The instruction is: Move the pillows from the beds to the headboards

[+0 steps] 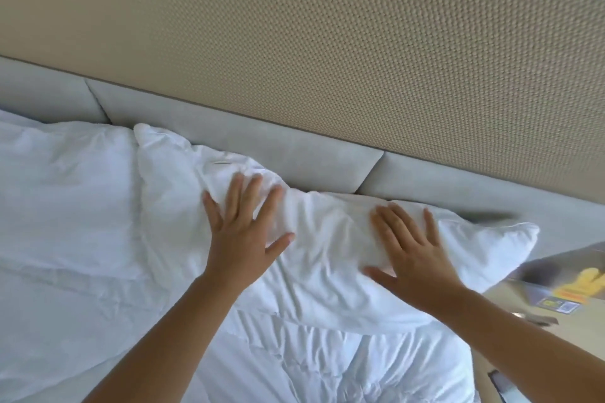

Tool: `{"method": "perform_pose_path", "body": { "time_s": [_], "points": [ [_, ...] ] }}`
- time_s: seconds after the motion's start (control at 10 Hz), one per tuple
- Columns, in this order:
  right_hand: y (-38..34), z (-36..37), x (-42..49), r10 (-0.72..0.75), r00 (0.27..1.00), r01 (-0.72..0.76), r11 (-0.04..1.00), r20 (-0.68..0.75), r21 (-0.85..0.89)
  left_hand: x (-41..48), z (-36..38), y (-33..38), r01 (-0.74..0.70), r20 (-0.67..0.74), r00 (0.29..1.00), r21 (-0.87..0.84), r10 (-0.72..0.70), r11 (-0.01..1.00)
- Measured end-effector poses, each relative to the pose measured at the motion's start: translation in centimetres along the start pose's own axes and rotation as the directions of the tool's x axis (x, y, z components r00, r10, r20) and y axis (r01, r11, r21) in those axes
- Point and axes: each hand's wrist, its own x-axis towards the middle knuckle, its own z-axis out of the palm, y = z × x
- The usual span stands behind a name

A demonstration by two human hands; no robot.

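Note:
A white pillow (330, 239) lies along the grey padded headboard (262, 147), its far edge against the cushions. My left hand (245, 232) rests flat on its left half with fingers spread. My right hand (412, 252) lies flat on its right half, fingers also apart. Neither hand grips the fabric. A second white pillow (65, 167) sits to the left, also up against the headboard. Both lie on the rumpled white duvet (294, 363).
A beige textured wall (360, 42) rises above the headboard. At the right stands a pale bedside table (510, 337) with a yellow item (586, 281), a card and a dark phone-like object (504, 384) on it.

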Motion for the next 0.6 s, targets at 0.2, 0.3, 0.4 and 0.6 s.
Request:
{"method": "perform_pose_path", "body": {
  "time_s": [0.2, 0.3, 0.4, 0.6],
  "points": [
    [2.8, 1.6, -1.0, 0.165, 0.984, -0.165, 0.986, 0.073, -0.013, 1.7, 0.5, -1.9, 0.086, 0.193, 0.977, 0.039, -0.092, 0.996],
    [2.5, 1.8, -0.9, 0.186, 0.981, -0.188, 0.982, 0.058, 0.033, 1.8, 0.4, -1.4, 0.127, 0.256, 0.956, 0.069, -0.141, 0.989],
    [2.9, 1.6, -1.2, 0.177, 0.983, -0.181, 0.976, 0.048, 0.118, 1.4, -0.6, 0.2, 0.172, 0.277, 0.940, 0.113, -0.197, 0.979],
    [6.2, -0.8, -3.7, 0.063, 0.998, -0.068, 0.965, 0.028, 0.253, -2.1, -4.4, 7.6, 0.225, 0.327, 0.907, 0.159, -0.266, 0.961]
  ]
}}
